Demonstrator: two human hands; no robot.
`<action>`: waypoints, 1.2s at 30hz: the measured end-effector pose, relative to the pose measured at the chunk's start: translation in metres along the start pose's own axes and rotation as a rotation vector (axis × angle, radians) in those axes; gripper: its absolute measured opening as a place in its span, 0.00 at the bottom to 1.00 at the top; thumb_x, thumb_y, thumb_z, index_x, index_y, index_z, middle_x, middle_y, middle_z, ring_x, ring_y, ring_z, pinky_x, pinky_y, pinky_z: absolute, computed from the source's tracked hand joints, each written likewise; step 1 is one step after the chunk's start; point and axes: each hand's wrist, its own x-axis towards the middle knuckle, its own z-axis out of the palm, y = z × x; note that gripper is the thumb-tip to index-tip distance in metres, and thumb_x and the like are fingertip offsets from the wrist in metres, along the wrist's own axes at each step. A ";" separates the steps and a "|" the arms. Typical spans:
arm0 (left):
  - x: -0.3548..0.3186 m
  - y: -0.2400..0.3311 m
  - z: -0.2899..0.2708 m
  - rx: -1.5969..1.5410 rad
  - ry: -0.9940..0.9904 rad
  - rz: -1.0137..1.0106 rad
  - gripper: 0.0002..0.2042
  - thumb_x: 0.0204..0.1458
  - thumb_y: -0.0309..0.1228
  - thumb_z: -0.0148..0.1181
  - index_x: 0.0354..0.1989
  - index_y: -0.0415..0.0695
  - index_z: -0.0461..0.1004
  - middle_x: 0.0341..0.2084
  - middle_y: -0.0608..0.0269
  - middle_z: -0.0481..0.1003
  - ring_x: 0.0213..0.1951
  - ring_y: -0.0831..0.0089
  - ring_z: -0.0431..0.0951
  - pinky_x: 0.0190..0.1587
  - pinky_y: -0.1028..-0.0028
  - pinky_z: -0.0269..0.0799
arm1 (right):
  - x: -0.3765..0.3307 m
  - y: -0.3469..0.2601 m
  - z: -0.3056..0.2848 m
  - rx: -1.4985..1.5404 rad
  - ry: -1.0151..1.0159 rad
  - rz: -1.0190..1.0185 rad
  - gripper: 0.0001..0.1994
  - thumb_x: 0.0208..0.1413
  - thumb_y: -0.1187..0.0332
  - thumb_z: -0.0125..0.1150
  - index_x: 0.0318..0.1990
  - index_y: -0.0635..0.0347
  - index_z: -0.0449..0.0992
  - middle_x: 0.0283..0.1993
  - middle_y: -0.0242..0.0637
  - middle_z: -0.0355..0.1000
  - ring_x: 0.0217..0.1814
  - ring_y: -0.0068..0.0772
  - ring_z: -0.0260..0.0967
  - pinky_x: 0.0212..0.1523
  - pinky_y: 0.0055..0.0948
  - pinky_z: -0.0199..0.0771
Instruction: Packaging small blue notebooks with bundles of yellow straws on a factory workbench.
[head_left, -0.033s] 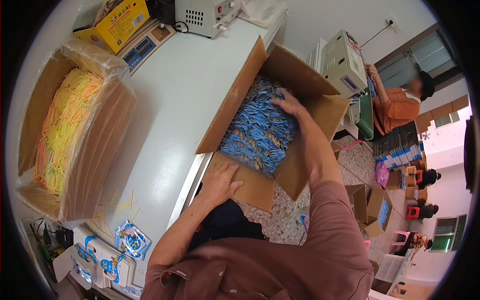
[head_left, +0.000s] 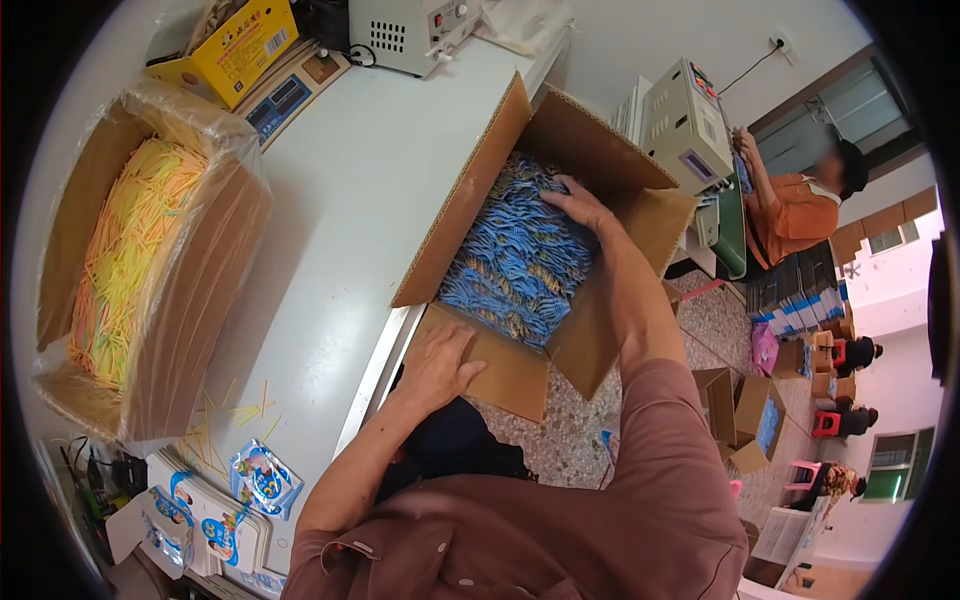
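Observation:
Rows of small blue packets (head_left: 525, 255), standing on edge and pressed close together, fill an uncovered cardboard box (head_left: 462, 200). Over their far right part lies my right hand (head_left: 583, 207), fingers apart and touching the packets without gripping any. My left hand (head_left: 440, 368) rests on the box's near flap (head_left: 510, 378), its fingers stretched out and the thumb held away from them. What lies beneath the top of the packets is hidden.
On the white table (head_left: 330, 240), left, stands a plastic-lined carton (head_left: 190, 300) of thin yellow and orange sticks. Printed pouches (head_left: 265, 480), a scale (head_left: 285, 100), a yellow box (head_left: 235, 55) and a machine (head_left: 410, 30) are around it. A co-worker (head_left: 800, 215) sits beyond another machine (head_left: 690, 125).

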 end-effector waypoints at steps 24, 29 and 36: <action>-0.287 0.000 -0.146 0.264 0.945 -1.029 0.17 0.53 0.36 0.66 0.45 0.34 0.77 0.32 0.51 0.80 0.30 0.66 0.80 0.33 0.69 0.73 | -0.215 -0.226 0.057 0.460 0.053 -0.503 0.10 0.62 0.67 0.60 0.40 0.67 0.77 0.30 0.28 0.71 0.31 0.18 0.65 0.35 0.21 0.69; -0.305 -0.004 -0.118 0.359 0.909 -1.219 0.24 0.50 0.46 0.67 0.46 0.36 0.77 0.36 0.45 0.80 0.38 0.50 0.81 0.41 0.59 0.75 | -0.251 -0.273 0.184 0.427 -0.371 -0.643 0.11 0.62 0.64 0.59 0.41 0.65 0.77 0.30 0.29 0.73 0.31 0.18 0.69 0.31 0.20 0.69; -0.301 -0.017 -0.116 0.377 0.881 -1.239 0.24 0.45 0.45 0.71 0.40 0.36 0.75 0.35 0.47 0.79 0.36 0.50 0.81 0.37 0.58 0.75 | -0.287 -0.329 0.285 0.208 -0.712 -0.667 0.18 0.59 0.57 0.62 0.40 0.68 0.77 0.26 0.36 0.74 0.27 0.23 0.71 0.24 0.23 0.71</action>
